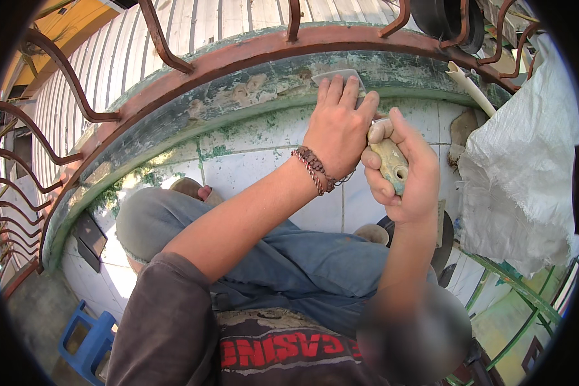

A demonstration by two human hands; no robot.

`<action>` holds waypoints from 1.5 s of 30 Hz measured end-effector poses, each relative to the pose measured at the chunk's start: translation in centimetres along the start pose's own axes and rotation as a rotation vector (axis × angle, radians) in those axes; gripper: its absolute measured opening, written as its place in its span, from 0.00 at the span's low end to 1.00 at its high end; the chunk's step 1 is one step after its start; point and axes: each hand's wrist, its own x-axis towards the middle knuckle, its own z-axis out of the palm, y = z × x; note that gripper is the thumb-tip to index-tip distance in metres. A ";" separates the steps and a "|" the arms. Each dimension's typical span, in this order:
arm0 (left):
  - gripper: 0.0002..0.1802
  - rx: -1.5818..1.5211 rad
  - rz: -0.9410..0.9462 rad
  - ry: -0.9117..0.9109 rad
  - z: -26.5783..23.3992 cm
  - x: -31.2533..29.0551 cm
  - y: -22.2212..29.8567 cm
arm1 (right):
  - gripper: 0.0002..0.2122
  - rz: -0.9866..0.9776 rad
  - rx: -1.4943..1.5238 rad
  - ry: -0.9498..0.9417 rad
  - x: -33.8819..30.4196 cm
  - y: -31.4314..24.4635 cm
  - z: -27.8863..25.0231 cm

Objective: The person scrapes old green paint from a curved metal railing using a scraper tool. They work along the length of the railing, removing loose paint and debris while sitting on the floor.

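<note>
My right hand (408, 164) is wrapped round the worn, paint-stained handle (390, 164) of a scraper, with a hole near the handle's end. The scraper's wide, pale flat blade (360, 84) seems to lie against the curved ledge (238, 93). My left hand (341, 119), with braided bracelets at the wrist, rests its fingers stretched flat on that blade, its thumb side close to my right hand. The join of blade and handle is hidden between my hands. Patchy green and grey paint, with bare spots, covers the ledge.
A brown metal railing (225, 61) runs along the ledge. On the white tiles (251, 170) lie green flakes and a dark flat object (89, 239). A white woven sack (514, 161) stands right, near a pale pipe (469, 88). A blue plastic stool (83, 341) is lower left.
</note>
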 end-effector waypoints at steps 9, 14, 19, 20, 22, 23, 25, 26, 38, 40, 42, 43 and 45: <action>0.26 -0.004 0.001 -0.021 -0.5 0.3 -0.1 | 0.17 -0.007 -0.069 0.026 0.5 0.2 0.1; 0.25 0.034 -0.062 -0.014 -0.5 -0.8 0.8 | 0.18 0.027 -0.242 -0.006 -0.3 -0.9 0.3; 0.25 0.022 -0.079 -0.033 -0.4 -1.0 1.5 | 0.21 0.037 -0.305 -0.011 -0.8 -1.6 -0.2; 0.25 0.028 -0.081 -0.018 -0.4 -1.3 1.7 | 0.21 0.041 -0.354 -0.030 -1.1 -1.8 -0.2; 0.25 0.031 -0.060 -0.010 0.1 -1.1 1.5 | 0.22 0.052 -0.323 -0.048 -0.8 -2.0 -1.0; 0.25 0.034 -0.050 -0.003 0.1 -0.9 1.4 | 0.22 0.055 -0.309 -0.059 -0.6 -2.1 -1.4; 0.26 0.037 -0.067 -0.032 -0.1 -0.8 1.7 | 0.22 0.063 -0.289 -0.062 -0.4 -2.2 -1.7; 0.27 0.039 -0.076 -0.048 -0.2 -0.9 1.7 | 0.22 0.069 -0.279 -0.063 -0.3 -2.2 -1.9; 0.31 0.064 0.023 -0.021 1.0 -1.2 1.0 | 0.19 -0.127 -0.295 0.090 0.6 -4.0 -6.8; 0.30 0.122 0.023 -0.023 1.0 -1.4 0.8 | 0.18 -0.109 -0.324 0.122 1.0 -3.6 -6.1; 0.30 0.163 0.018 -0.032 0.8 -1.3 1.0 | 0.17 -0.109 -0.363 0.159 1.0 -3.4 -5.3; 0.30 0.181 0.012 -0.043 0.7 -1.2 0.9 | 0.17 -0.117 -0.384 0.175 0.8 -3.4 -4.8; 0.29 0.215 0.017 -0.062 0.5 -1.4 1.0 | 0.16 -0.117 -0.421 0.191 0.6 -3.5 -4.6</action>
